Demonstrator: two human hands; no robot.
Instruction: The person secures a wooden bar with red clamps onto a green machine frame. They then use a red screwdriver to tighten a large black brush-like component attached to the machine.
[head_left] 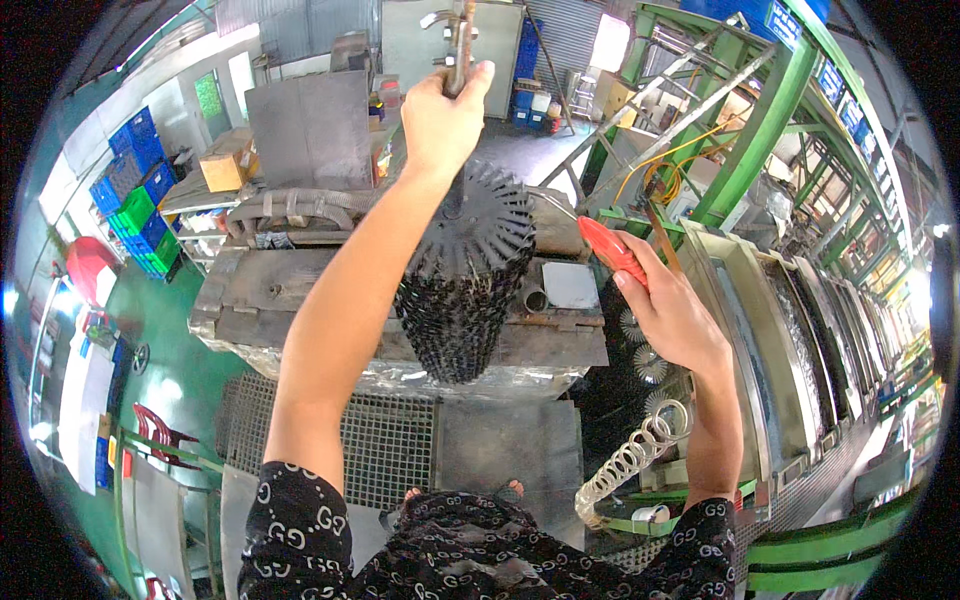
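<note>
Head view: left hand [440,115] at 12 o'clock, fingers closed around a metal hook [461,45]. Below the hook hangs a black rack [465,280], cylindrical, loaded with small dark parts, at frame centre above a foil-wrapped workbench [300,300]. Right hand [670,315] at 3 o'clock, closed on a red-handled air gun [610,248]; its coiled hose [635,455] runs toward 5 o'clock. Green steel frame [760,130] stands at 2 o'clock.

One rack [462,290] hangs below the left grip; one red tool [610,250] sits in the right grip, one coiled hose [632,458] beneath it (two hands).
</note>
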